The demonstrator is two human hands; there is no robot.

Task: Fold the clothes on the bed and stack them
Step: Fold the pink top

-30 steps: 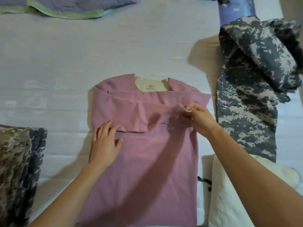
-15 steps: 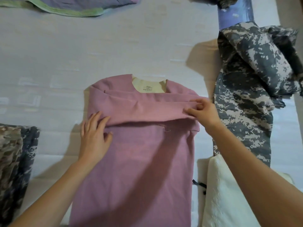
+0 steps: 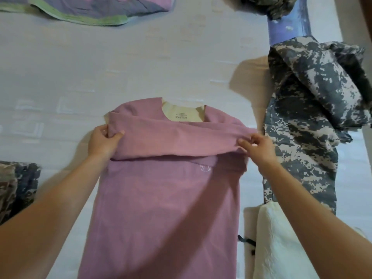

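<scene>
A pink shirt [image 3: 165, 198] is laid flat on the bed [image 3: 141, 67], collar away from the person. Its folded band across the chest is pinched at the left edge by the left hand [image 3: 103, 141] and at the right edge by the right hand [image 3: 256, 148]. Camouflage clothes [image 3: 314, 117] lie just beside it on the right.

Shirt [image 3: 167, 198] (left grip [image 3: 103, 140], right grip [image 3: 256, 148] pinching)

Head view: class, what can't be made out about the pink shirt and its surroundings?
All head view.
- Pink shirt: hem cut off by bottom edge.
- Neck label: print too small to read.
- Left hand: fingertips hidden in the fold it grips.
- Camouflage garment at left: cut off by the frame edge.
- White cloth: partly hidden by right forearm.
</scene>
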